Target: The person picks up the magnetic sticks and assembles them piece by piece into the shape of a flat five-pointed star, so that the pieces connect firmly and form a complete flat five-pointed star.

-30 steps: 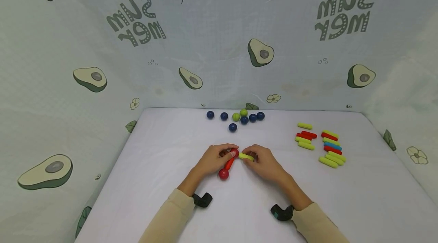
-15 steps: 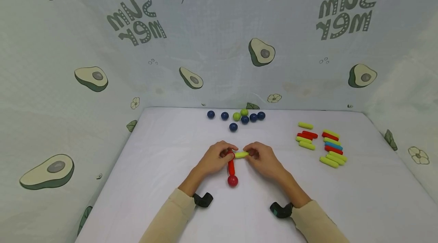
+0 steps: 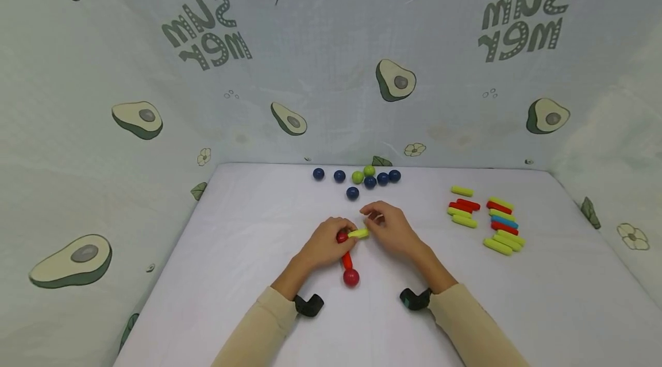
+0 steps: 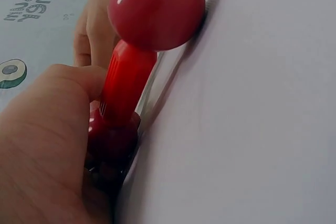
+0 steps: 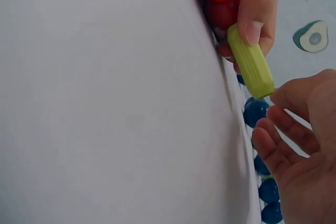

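Note:
My left hand (image 3: pixel 326 240) grips a red ball (image 3: pixel 342 237) in the middle of the table. A red rod (image 4: pixel 126 82) runs from that ball toward me and ends in a second red ball (image 3: pixel 351 277). From the gripped ball a yellow-green rod (image 5: pixel 251 64) points to the right, the left thumb lying against its side. My right hand (image 3: pixel 390 226) is just beyond the rod's free end, fingers spread apart from the thumb and nothing held between them. In the right wrist view, its thumb tip is right at the rod's end.
Several dark blue balls (image 3: pixel 353 193) and two green balls (image 3: pixel 357 177) lie along the table's back edge. To the right are loose yellow-green, red and blue rods (image 3: pixel 504 221). A printed cloth (image 3: pixel 331 68) hangs behind the white table (image 3: pixel 233 212).
The right hand has let go of the yellow-green rod and moved slightly back and away. The ball-and-rod piece has turned, its near red ball shifting right and toward me.

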